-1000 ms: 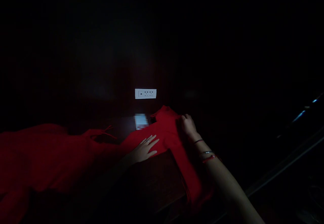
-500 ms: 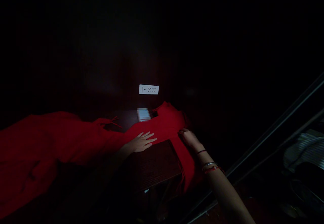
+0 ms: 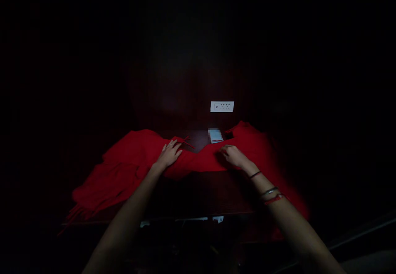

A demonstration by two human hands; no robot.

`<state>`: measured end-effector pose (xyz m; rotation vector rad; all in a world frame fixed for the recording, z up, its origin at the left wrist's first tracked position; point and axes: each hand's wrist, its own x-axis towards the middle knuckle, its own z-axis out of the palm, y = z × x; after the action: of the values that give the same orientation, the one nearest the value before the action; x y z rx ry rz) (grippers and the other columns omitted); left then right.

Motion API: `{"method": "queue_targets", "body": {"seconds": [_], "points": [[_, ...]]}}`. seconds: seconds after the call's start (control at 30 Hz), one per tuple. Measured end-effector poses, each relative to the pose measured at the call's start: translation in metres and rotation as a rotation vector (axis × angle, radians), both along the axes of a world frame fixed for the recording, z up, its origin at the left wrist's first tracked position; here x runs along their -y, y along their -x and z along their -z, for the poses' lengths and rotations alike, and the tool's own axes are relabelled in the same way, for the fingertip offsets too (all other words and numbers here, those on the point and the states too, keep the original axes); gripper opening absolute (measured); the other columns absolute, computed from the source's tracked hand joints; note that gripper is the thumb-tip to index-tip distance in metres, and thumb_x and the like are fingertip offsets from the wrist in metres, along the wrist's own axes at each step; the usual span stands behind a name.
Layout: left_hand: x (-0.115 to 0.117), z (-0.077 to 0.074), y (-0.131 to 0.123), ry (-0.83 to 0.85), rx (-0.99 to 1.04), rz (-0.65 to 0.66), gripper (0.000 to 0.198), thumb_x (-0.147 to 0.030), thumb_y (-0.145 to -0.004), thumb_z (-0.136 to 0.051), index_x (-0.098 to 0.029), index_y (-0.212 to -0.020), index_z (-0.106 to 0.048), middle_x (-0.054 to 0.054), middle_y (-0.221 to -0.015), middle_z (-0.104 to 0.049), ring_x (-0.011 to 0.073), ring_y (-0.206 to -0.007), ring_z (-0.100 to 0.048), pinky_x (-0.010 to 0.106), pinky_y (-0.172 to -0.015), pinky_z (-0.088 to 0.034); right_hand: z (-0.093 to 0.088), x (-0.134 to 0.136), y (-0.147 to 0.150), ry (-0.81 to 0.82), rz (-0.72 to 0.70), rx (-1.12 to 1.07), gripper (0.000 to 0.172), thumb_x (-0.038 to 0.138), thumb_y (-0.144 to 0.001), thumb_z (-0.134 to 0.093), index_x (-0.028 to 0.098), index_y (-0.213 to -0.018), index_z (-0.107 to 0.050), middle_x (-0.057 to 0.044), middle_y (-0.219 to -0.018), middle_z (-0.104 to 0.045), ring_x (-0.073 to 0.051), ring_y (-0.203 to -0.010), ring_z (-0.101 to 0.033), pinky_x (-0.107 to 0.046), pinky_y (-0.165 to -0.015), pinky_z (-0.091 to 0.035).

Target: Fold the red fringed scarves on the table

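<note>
A red scarf [image 3: 207, 159] with thin fringe strands lies spread across a dark wooden table [image 3: 198, 191], bunched wider toward both ends. Its right part hangs down in the shadow. My left hand [image 3: 169, 154] rests palm down on the scarf left of the middle, fingers apart, beside a bit of fringe; a ring shows on one finger. My right hand [image 3: 233, 155] is on the scarf right of the middle. Its fingers are curled against the fabric, and their tips are partly hidden in the dark.
Behind the scarf lies a small pale blue, blurred-out item [image 3: 215, 135] on the table. A white wall socket [image 3: 222, 107] is above it. The table's front edge [image 3: 173, 219] runs below my hands, with dim light patches under it. Deep shadow hides most surroundings.
My view has swung left, so the socket sits farther right. My left hand has slid left along the scarf to the fringe. My right hand has moved left, nearer the pale item.
</note>
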<state>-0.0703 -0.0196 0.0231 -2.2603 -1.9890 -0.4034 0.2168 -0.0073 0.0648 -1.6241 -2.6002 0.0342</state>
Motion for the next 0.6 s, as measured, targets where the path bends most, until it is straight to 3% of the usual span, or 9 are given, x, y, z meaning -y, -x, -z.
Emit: {"method": "queue_targets", "body": {"seconds": [0.1, 0.17, 0.3, 0.43, 0.5, 0.6], "points": [[0.002, 0.011, 0.035, 0.105, 0.018, -0.232, 0.054, -0.049, -0.08, -0.022, -0.022, -0.126, -0.027, 0.008, -0.135, -0.02, 0.0264, -0.122, -0.015, 0.047, -0.094, -0.019, 0.016, -0.007, 0.059, -0.048, -0.143, -0.155, 0.04, 0.033, -0.083, -0.031, 0.016, -0.118, -0.039, -0.011, -0.119, -0.043, -0.018, -0.108, -0.038, -0.029, -0.087, -0.03], [0.006, 0.023, 0.048, 0.175, 0.008, -0.339, 0.059, -0.054, -0.077, -0.022, -0.024, -0.128, -0.023, 0.007, -0.136, -0.016, 0.0298, -0.122, -0.012, 0.05, -0.093, -0.018, 0.036, -0.01, 0.082, -0.071, -0.164, -0.215, 0.051, 0.041, -0.081, -0.033, 0.019, -0.126, -0.027, -0.01, -0.128, -0.031, -0.021, -0.116, -0.027, -0.036, -0.09, -0.026], [0.007, 0.043, 0.066, 0.151, -0.018, -0.534, 0.06, -0.055, -0.076, -0.023, -0.025, -0.128, -0.023, 0.005, -0.137, -0.009, 0.0317, -0.122, -0.008, 0.048, -0.094, -0.016, 0.075, -0.017, 0.087, 0.028, -0.087, -0.15, 0.06, 0.053, -0.079, -0.024, 0.023, -0.13, -0.014, -0.008, -0.135, -0.017, -0.023, -0.122, -0.01, -0.047, -0.093, -0.013], [0.008, 0.046, 0.074, 0.081, -0.004, -0.713, 0.053, -0.043, -0.079, -0.027, -0.02, -0.127, -0.026, 0.013, -0.135, -0.017, 0.0305, -0.121, -0.016, 0.05, -0.09, -0.023, 0.088, -0.023, 0.073, 0.056, -0.081, -0.144, 0.061, 0.055, -0.079, -0.019, 0.024, -0.131, -0.009, -0.005, -0.137, -0.013, -0.021, -0.123, -0.008, -0.044, -0.095, -0.011], [0.011, 0.043, 0.065, -0.043, -0.03, -0.686, 0.05, -0.034, -0.079, -0.031, -0.017, -0.126, -0.028, 0.015, -0.134, -0.019, 0.0314, -0.121, -0.016, 0.052, -0.09, -0.022, 0.084, -0.025, 0.071, 0.051, -0.073, -0.171, 0.061, 0.055, -0.079, -0.019, 0.024, -0.131, -0.01, -0.005, -0.136, -0.014, -0.021, -0.123, -0.01, -0.044, -0.094, -0.013], [0.012, 0.035, 0.032, -0.228, -0.09, -0.395, 0.047, -0.027, -0.079, -0.033, -0.016, -0.124, -0.032, 0.014, -0.134, -0.019, 0.0301, -0.122, -0.012, 0.049, -0.093, -0.021, 0.074, -0.025, 0.071, -0.033, -0.034, -0.196, 0.056, 0.051, -0.08, -0.02, 0.023, -0.129, -0.019, -0.006, -0.135, -0.018, -0.023, -0.122, -0.011, -0.044, -0.094, -0.013]]}}
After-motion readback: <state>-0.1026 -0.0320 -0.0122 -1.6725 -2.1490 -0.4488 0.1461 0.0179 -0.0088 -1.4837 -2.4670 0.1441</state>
